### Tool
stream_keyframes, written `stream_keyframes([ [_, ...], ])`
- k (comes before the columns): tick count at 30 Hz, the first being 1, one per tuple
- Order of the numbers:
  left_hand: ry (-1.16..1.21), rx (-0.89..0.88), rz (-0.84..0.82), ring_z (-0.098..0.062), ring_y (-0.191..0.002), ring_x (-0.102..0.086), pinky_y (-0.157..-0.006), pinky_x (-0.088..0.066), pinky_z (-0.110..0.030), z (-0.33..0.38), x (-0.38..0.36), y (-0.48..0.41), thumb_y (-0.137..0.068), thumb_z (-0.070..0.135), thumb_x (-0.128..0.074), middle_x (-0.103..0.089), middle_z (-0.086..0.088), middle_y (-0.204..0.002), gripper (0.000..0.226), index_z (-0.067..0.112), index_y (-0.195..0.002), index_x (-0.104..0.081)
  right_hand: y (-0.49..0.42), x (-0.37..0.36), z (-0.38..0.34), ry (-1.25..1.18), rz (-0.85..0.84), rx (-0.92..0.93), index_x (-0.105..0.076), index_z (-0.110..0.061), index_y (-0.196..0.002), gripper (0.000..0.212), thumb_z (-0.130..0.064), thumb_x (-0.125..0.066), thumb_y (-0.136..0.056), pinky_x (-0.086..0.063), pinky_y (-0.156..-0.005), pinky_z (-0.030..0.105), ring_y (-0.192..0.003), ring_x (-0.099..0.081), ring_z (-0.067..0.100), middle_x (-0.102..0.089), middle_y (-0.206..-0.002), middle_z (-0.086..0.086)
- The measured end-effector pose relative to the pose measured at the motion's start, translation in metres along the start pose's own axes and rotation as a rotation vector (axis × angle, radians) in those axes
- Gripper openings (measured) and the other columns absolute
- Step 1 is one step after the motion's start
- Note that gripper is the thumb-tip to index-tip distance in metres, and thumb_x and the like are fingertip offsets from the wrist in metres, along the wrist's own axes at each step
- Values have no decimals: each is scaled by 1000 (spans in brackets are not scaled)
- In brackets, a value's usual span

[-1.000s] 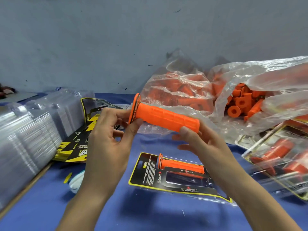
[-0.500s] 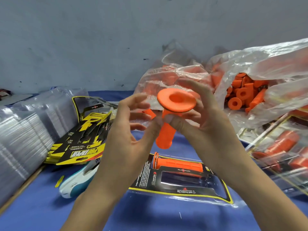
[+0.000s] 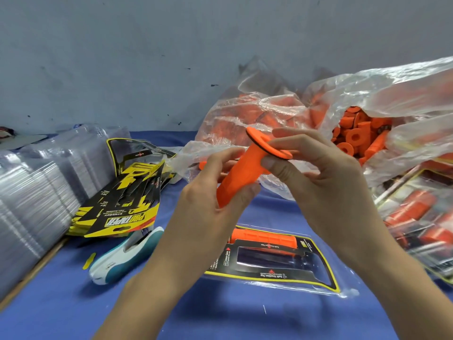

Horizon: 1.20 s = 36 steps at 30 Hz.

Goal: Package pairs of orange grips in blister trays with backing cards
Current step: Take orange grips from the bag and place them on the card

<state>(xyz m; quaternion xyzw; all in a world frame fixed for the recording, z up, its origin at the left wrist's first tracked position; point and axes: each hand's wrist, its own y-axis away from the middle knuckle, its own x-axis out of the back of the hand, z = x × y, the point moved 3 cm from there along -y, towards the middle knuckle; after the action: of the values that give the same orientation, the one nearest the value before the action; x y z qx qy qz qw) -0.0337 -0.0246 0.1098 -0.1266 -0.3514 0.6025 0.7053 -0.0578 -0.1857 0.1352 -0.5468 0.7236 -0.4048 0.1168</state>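
Half a second ago the orange grip point(image 3: 241, 171) stood nearly upright with its flange mouth facing the camera; now it leans, flange toward the upper right of the centre, body running down-left. The left hand point(image 3: 208, 204) curls round the lower body, and the right hand point(image 3: 316, 175) pinches the flange between thumb and fingers. The grip seems to be getting turned toward the lie it needs, so seating it looks like the next step. Below the hands, at lower centre, the blister tray point(image 3: 274, 261) on its black-and-yellow backing card already holds one grip in its upper slot (the lower slot looks empty). The held grip is bright orange with a ribbed body and a dark-edged flange.
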Motion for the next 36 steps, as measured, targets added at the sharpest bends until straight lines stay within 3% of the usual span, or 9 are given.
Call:
stream_keyframes([
  [2,-23,-1,0,6,-103,-60,-77,-41,-2,-1,4,0,-88,36,-71,-64,27,-106,34,39,-119,-57,-2,4,1,78,1,31,-73,-25,-98,17,-34,-68,-83,-47,-66,14,-100,-59,0,-60,-118,-8],
  [8,-97,-8,-5,7,-97,-61,-77,-41,-4,-4,8,3,-90,33,-71,-64,30,-103,25,40,-110,-58,0,6,5,273,50,97,-70,-25,-89,22,-45,-66,-80,-48,-65,23,-85,-58,0,-56,-114,-6],
  [13,-128,-26,9,8,-99,-60,-76,-41,-3,-5,11,3,-89,36,-69,-64,30,-104,27,42,-113,-57,1,3,5,279,128,106,-60,-18,-80,26,-38,-75,-78,-45,-64,23,-85,-56,-1,-59,-106,-3],
  [19,-149,7,97,7,-100,-62,-79,-42,-5,-16,30,-2,-88,37,-69,-65,28,-104,26,38,-112,-58,2,4,21,292,-105,-14,-57,-36,-114,38,-60,-52,-85,-51,-74,23,-95,-59,-4,-54,-113,-24],
  [21,-106,42,116,7,-99,-62,-78,-42,-4,-21,36,-4,-86,38,-68,-66,29,-104,26,39,-110,-59,5,13,35,380,-134,-53,-56,-37,-119,35,-56,-46,-91,-49,-79,27,-96,-58,-3,-55,-114,-23],
  [26,-301,57,-140,5,-100,-53,-82,-37,-6,-24,9,1,-87,41,-69,-59,21,-103,25,44,-109,-57,26,30,74,654,-165,-166,-65,-28,-114,22,-30,-51,-97,-47,-81,38,-98,-62,21,-62,-116,-8],
  [29,-491,-52,-365,0,-103,-43,-91,-34,-22,-21,-21,11,-92,44,-62,-53,28,-102,28,36,-118,-55,47,32,91,825,-283,-261,-68,-28,-113,23,-32,-54,-96,-46,-85,43,-99,-60,31,-64,-112,-2],
  [32,-610,-107,-502,-3,-107,-37,-91,-29,-24,-23,-39,22,-96,46,-55,-55,18,-112,31,35,-124,-51,62,32,104,946,-431,-323,-65,-33,-121,29,-40,-49,-97,-37,-99,41,-111,-55,29,-59,-125,-3],
  [36,-593,-98,-556,-1,-107,-32,-86,-25,-19,-24,-46,31,-97,48,-51,-44,22,-106,33,36,-127,-48,70,34,112,992,-435,-322,-61,-35,-124,30,-41,-44,-100,-23,-111,40,-125,-44,25,-50,-138,-4],
])
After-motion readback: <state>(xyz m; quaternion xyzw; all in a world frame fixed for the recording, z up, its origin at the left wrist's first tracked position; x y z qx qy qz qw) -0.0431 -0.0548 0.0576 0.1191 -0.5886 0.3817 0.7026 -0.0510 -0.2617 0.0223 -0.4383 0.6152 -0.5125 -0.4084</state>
